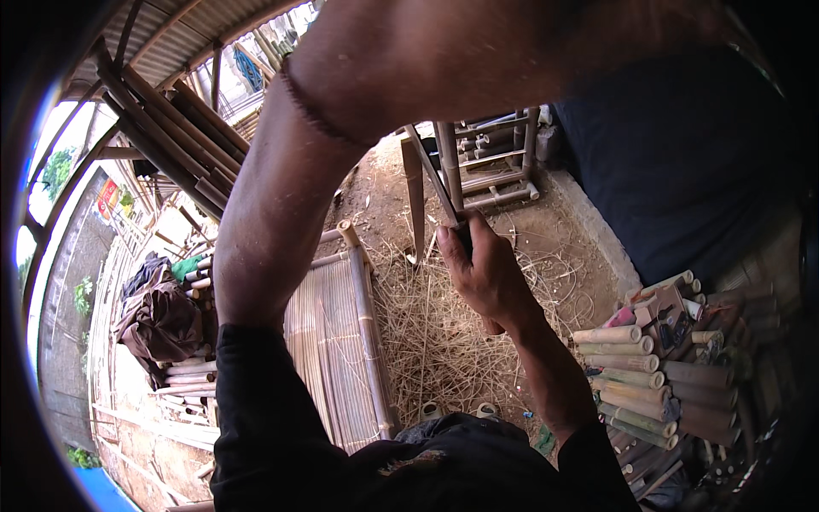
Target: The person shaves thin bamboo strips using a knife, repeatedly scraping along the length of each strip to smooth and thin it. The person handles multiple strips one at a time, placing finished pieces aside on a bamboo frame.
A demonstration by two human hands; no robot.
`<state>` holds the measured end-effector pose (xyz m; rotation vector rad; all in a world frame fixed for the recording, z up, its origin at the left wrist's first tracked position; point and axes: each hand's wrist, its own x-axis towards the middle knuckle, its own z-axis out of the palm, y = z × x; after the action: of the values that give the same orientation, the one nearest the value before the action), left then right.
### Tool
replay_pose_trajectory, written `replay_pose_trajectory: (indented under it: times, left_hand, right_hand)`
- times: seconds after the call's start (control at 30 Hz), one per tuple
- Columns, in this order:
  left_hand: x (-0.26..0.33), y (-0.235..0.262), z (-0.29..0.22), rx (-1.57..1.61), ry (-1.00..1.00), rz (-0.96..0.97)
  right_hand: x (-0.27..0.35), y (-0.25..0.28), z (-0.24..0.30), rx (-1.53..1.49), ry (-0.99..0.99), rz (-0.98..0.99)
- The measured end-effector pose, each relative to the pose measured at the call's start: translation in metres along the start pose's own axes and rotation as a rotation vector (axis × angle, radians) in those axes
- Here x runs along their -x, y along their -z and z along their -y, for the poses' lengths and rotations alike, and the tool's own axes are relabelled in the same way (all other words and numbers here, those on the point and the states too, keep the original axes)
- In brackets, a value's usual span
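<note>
Right hand: the right hand is closed around a thin dark bamboo strip, the fingers wrapped at its lower end.
Strip: it rises slanted up and to the left from the fist, in front of the small bamboo frame with rungs.
Left hand: the left forearm goes up across the view and the hand itself is out of the picture, so I cannot tell if it is spread or closed.
Below: a flat panel of thin bamboo slats lies on the ground, with a round bamboo pole along its right edge.
Ground: dry straw-like shavings cover it under the right hand.
Right side: a stack of short cut bamboo tubes.
</note>
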<state>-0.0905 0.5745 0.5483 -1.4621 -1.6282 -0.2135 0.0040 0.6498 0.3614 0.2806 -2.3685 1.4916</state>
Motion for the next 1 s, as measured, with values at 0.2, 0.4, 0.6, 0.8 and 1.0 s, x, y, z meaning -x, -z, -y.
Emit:
replay_pose_trajectory:
  times: [0.2, 0.4, 0.6, 0.8, 1.0]
  left_hand:
    - [0.089, -0.076, 0.022, -0.133, 0.122, 0.379]
    - [0.034, -0.028, 0.009, 0.091, 0.084, 0.078]
    - [0.077, -0.078, 0.021, 0.019, 0.417, 0.657]
    - [0.067, -0.07, 0.021, -0.027, 0.373, 0.548]
    - [0.077, -0.069, 0.025, -0.001, 0.505, 0.623]
  right_hand:
    - [0.007, -0.01, -0.012, 0.02, -0.126, 0.062]
    - [0.0, 0.004, -0.02, 0.066, -0.059, -0.007]
    - [0.001, 0.005, -0.001, 0.073, -0.13, 0.049]
    - [-0.007, 0.01, 0.004, 0.101, -0.19, 0.039]
    - [-0.005, 0.007, -0.009, 0.736, 0.062, -0.162]
